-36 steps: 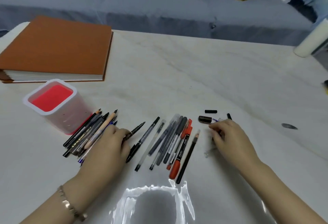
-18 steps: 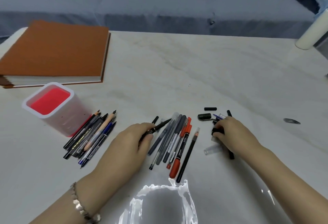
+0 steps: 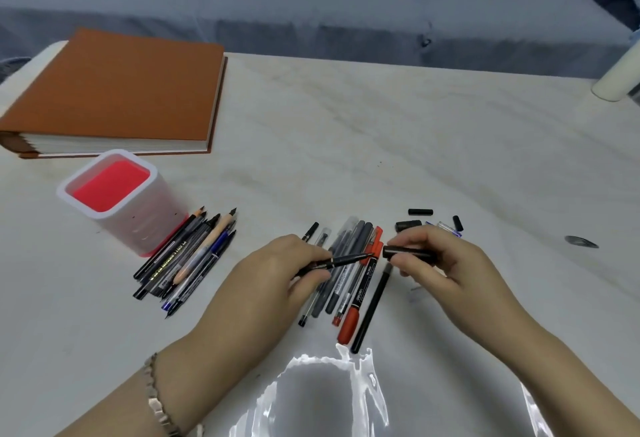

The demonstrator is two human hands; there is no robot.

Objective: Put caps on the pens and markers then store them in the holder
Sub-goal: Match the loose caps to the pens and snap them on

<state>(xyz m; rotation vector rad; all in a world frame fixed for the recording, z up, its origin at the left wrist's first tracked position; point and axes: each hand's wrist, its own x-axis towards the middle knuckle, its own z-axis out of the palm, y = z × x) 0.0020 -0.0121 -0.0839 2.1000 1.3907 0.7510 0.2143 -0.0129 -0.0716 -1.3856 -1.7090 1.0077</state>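
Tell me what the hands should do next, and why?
Probably slide the black cap in the right hand onto the pen held by the left hand: the pen's bare tip points at the cap's open end, with a gap between.

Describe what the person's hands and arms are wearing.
The left hand and right hand are bare: no gloves, no rings visible. No sleeves show on either forearm. A metal link bracelet circles the left wrist; the right wrist is bare.
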